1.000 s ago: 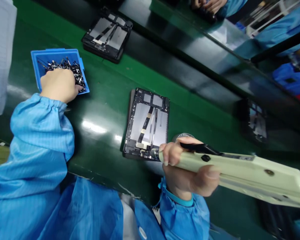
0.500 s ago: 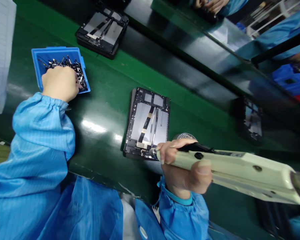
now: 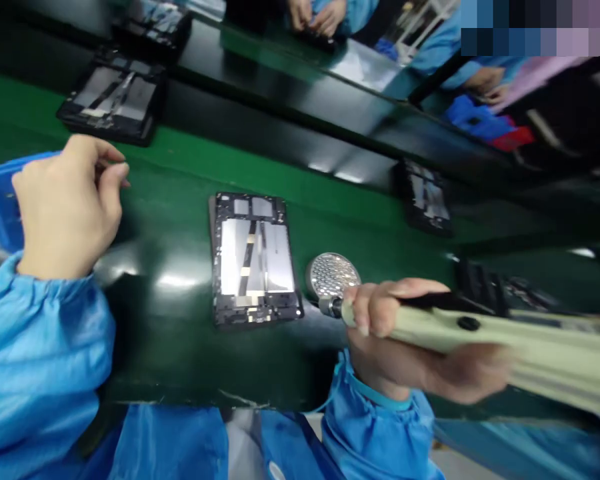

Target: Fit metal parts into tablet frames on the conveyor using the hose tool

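My left hand (image 3: 70,207) is raised beside the blue bin (image 3: 3,193), fingers drawn together in a pinch; whatever lies between the fingertips is too small or hidden to make out. My right hand (image 3: 405,333) is wrapped round a cream electric screwdriver (image 3: 430,327), which lies nearly level and points left. Its metal tip is at the near edge of a round, shiny metal dish (image 3: 333,275) with a dimpled face; contact cannot be told. To the dish's left, an opened tablet (image 3: 257,257) lies flat, showing its silver battery and dark ribbon cables.
Other opened tablets lie stacked at the upper left (image 3: 113,97), and one more tablet (image 3: 427,197) sits to the right. A dark ledge (image 3: 260,127) runs along the back of the green bench (image 3: 175,333). Beyond it, co-workers' hands (image 3: 317,17) are busy.
My left hand has come up out of the blue bin of small dark parts. The screwdriver has moved from the tablet's lower right corner to the metal dish. The view has shifted right.
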Tool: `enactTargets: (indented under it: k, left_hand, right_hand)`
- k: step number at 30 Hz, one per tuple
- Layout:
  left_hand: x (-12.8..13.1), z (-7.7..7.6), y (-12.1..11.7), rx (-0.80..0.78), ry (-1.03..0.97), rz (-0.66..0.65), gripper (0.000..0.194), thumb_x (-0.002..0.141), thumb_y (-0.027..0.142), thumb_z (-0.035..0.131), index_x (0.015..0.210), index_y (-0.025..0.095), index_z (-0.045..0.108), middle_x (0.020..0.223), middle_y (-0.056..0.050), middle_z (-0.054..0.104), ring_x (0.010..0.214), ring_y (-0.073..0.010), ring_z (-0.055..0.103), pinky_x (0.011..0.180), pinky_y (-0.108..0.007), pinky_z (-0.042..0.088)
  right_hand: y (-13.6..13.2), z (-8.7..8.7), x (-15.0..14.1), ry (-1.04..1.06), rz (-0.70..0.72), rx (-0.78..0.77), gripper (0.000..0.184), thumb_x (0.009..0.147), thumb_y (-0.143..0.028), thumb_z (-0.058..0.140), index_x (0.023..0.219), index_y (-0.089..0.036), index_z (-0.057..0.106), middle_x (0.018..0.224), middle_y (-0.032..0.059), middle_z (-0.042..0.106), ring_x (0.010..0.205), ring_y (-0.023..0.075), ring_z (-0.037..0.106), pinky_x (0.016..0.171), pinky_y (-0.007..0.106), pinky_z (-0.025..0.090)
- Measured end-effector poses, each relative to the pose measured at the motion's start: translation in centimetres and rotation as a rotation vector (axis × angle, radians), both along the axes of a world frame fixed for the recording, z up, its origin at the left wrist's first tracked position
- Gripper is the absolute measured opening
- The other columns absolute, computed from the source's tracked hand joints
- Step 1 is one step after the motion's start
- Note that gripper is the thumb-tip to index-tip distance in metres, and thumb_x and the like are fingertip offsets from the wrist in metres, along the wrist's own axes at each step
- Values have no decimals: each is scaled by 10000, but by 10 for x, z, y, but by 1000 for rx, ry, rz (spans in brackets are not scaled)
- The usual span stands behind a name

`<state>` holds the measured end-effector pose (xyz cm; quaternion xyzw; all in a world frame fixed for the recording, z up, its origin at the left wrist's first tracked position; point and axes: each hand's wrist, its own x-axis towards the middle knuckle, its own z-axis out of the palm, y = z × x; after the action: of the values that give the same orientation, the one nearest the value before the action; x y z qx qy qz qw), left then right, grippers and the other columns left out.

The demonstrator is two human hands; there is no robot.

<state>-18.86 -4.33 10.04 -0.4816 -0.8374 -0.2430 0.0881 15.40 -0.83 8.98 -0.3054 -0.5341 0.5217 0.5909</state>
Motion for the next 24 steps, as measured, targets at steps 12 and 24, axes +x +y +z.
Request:
enactTargets:
  k: [12,24]
  left_hand:
    - [75,-15,63,-73,-541,-499,226,736,530,708,769,310,750,742,17,759,641,-214,678,623,-333,534]
    - [61,-28,76,-125,-714,-468,331,803,484,732,1025,240,703,555,43,612,473,-134,514,470,-225,389]
  right_hand:
    - [50,-46,23,66,-260,15,424,835,-622,721,953,-215,730,448,-84,502,380,117,478,504,305,511]
    - [60,-52,27,19,-321,-32,468,798,-689,731,946,-246,721,439,-98,484,349,121,463,462,318,503]
